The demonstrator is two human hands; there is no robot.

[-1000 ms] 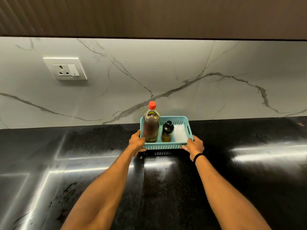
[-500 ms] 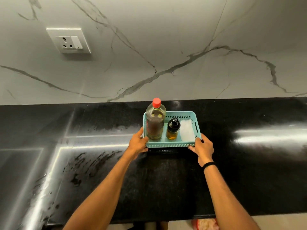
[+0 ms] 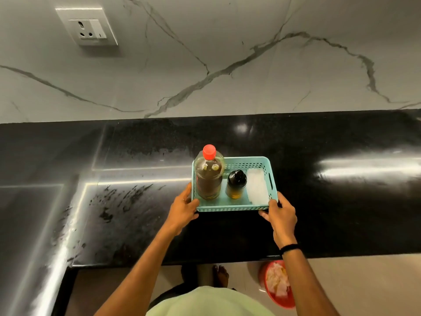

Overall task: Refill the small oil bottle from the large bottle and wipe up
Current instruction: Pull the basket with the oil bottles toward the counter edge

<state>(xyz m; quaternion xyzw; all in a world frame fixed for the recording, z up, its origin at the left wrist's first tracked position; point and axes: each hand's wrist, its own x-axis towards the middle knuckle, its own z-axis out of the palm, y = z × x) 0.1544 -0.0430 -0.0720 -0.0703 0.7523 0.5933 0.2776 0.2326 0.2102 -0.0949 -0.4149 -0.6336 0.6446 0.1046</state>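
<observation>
A teal plastic basket (image 3: 257,164) sits on the black countertop (image 3: 136,201). Inside it at the left stands the large oil bottle (image 3: 209,177), clear with dark oil and a red cap. Beside that stands the small oil bottle (image 3: 236,184) with a black top and a little amber oil. A folded white cloth (image 3: 257,187) lies at the basket's right side. My left hand (image 3: 183,207) grips the basket's near left corner. My right hand (image 3: 281,214) grips its near right corner.
A white marble wall with a socket (image 3: 87,27) rises behind the counter. The counter's front edge runs below my wrists. On the floor at the right stands a red bin (image 3: 276,285) holding crumpled paper. My foot (image 3: 219,273) shows below the edge.
The basket has come nearer to the counter's front edge, still held by both hands. The view has tilted down, so the floor and the red bin now show.
</observation>
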